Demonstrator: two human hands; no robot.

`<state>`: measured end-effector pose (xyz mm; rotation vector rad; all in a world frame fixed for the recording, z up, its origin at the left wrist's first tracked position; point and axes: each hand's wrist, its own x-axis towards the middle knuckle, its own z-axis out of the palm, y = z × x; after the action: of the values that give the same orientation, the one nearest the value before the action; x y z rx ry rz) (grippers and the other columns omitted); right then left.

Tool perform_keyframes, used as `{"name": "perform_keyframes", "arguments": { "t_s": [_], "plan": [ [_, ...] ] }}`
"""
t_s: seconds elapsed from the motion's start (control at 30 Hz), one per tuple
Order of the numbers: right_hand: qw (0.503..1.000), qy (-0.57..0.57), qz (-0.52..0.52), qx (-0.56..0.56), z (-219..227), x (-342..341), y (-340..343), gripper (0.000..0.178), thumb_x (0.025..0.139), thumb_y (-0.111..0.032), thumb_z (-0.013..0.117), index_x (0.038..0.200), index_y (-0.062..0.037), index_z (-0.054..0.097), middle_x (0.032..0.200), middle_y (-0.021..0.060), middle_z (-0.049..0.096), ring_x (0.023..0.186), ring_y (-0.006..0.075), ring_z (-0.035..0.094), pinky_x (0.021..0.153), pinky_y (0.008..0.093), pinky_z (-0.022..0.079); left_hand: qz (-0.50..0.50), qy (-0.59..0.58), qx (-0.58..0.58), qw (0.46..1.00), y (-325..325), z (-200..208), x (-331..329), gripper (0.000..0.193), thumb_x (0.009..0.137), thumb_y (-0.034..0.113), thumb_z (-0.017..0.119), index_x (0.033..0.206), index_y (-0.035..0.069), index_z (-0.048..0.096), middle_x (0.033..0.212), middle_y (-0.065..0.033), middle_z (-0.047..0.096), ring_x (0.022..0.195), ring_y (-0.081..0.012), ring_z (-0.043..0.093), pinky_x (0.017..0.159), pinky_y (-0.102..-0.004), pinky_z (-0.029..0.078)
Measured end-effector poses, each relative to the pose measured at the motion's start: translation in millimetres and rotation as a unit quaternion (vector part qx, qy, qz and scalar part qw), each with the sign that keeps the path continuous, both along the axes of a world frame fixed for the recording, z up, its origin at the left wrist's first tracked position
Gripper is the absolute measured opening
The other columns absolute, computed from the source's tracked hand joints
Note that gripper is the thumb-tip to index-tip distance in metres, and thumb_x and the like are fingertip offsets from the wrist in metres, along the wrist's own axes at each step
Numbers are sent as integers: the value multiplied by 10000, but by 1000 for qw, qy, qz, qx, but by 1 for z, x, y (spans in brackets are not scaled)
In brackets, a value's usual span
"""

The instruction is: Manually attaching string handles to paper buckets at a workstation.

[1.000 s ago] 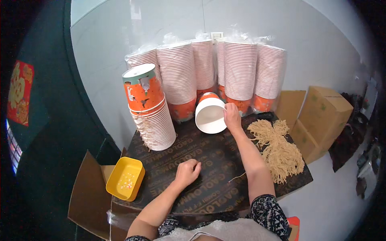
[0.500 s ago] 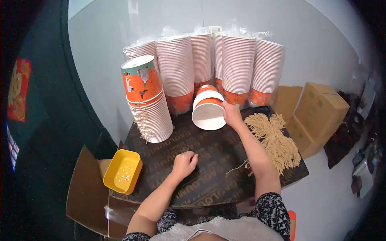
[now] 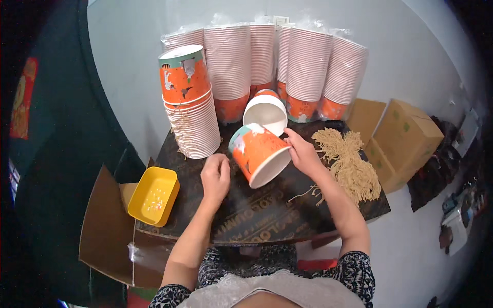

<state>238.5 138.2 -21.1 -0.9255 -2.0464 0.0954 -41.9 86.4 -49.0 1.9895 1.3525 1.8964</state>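
My right hand point(image 3: 304, 153) grips the rim of an orange and green paper bucket point(image 3: 259, 154), tilted on its side above the table, mouth toward me. Just behind it lies another paper bucket point(image 3: 265, 114), its white inside facing me. My left hand point(image 3: 215, 177) is curled closed beside the held bucket, apart from it; whatever its fingers may hold is hidden. Left of them stands a tall stack of upside-down paper buckets point(image 3: 197, 128), with tan cords hanging along its side. A bundle of tan cords point(image 3: 354, 169) lies to the right of my right hand.
Several plastic-wrapped stacks of paper buckets point(image 3: 308, 66) line the back of the dark printed table point(image 3: 246, 220). A yellow bin point(image 3: 137, 203) with small pale bits sits at the left edge, by an open cardboard box point(image 3: 102, 231). Cardboard boxes point(image 3: 411, 133) stand at the right.
My right hand has pulled the front bucket off the lying one and brought it nearer, turning its side into view. My left hand has moved forward toward it. The view has shifted slightly.
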Motion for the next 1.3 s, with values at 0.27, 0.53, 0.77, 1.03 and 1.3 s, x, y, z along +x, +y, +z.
{"name": "perform_keyframes", "arguments": {
  "t_s": [0.27,0.53,0.77,1.03,1.3],
  "plan": [
    [973,0,128,192,22,-36,-35,205,762,96,637,921,17,534,1204,219,627,1031,392,641,862,429,547,-128,264,-17,956,-46,71,-8,621,724,207,812,1237,-4,533,1437,-259,397,1380,-436,360,1137,-512,304],
    [991,65,29,117,14,-62,-60,257,803,40,639,1048,11,568,1275,215,571,1122,397,573,952,417,504,-91,411,-93,902,-57,64,-5,1097,576,450,879,1428,-34,386,1437,-250,413,1369,-403,379,1136,-561,278],
    [883,309,113,-335,-31,-50,-112,248,1023,-130,440,1079,33,618,1023,60,652,926,121,598,859,282,483,-47,397,-69,914,-56,57,1,1071,587,444,876,1424,-23,398,1412,-244,442,1331,-403,409,1114,-548,294],
    [808,434,163,-365,-60,-61,-140,207,1030,-154,490,1094,6,605,967,-17,592,886,61,525,816,226,430,-31,400,-83,912,-54,58,8,1076,573,455,877,1412,-32,411,1409,-242,445,1332,-396,410,1103,-557,300],
    [828,390,156,-372,-59,-60,-150,171,1010,-115,524,1085,19,600,965,-33,580,871,42,509,787,206,424,-16,390,-81,917,-76,49,15,1116,560,362,899,1452,-28,352,1454,-259,383,1366,-438,361,1121,-571,257]
  ]
}}
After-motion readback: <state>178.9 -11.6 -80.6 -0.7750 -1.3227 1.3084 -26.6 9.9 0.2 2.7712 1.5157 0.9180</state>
